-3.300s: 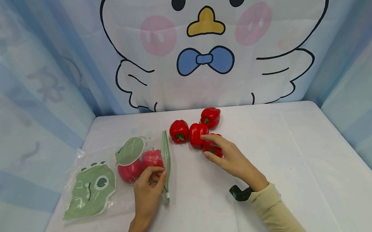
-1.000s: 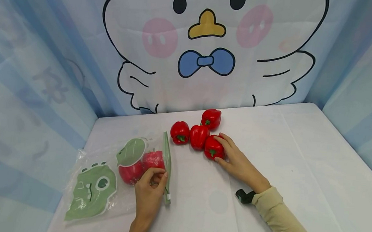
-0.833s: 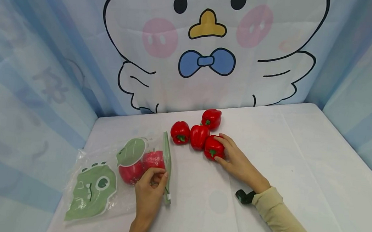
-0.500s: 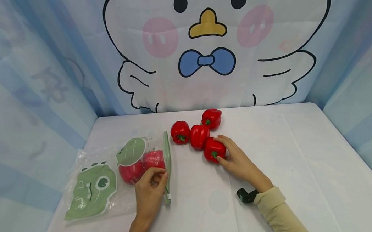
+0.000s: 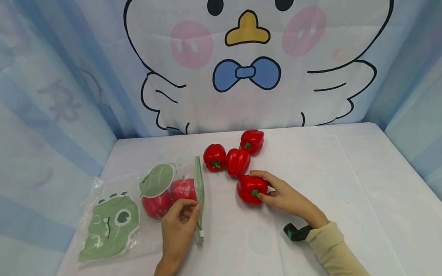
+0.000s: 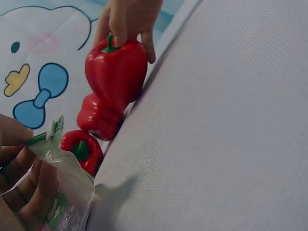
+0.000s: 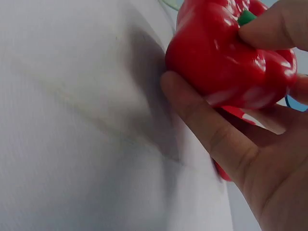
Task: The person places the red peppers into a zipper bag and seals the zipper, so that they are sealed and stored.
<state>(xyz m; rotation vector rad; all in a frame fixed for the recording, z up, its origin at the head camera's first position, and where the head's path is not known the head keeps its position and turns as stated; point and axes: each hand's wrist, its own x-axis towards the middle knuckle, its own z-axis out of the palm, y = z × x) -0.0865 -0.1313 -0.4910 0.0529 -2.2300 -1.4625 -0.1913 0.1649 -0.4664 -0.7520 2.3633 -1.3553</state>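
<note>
My right hand (image 5: 287, 197) grips a glossy red bell pepper (image 5: 249, 189), thumb by its green stem; in the right wrist view the pepper (image 7: 216, 57) sits between thumb and fingers, above its shadow on the cloth. A clear zip bag (image 5: 144, 239) with green dinosaur prints lies flat at the left, two red bell peppers (image 5: 156, 206) visible through its plastic. My left hand (image 5: 177, 228) pinches the bag's green zip edge (image 5: 199, 183); the left wrist view shows thumb and finger on that strip (image 6: 45, 137). Beyond the held pepper, three more bell peppers (image 5: 237, 162) stand grouped.
A white cloth covers the table (image 5: 335, 191), whose far edge meets a cartoon-printed curtain (image 5: 241, 109). Blue drapes (image 5: 35, 122) hang on both sides. A black device (image 5: 296, 232) is at the right wrist, next to a beige sleeve (image 5: 342, 259).
My right hand has taken hold of the nearest bell pepper and drawn it toward me, away from the other three, its stem turning rightward. The left hand and bag stay in place.
</note>
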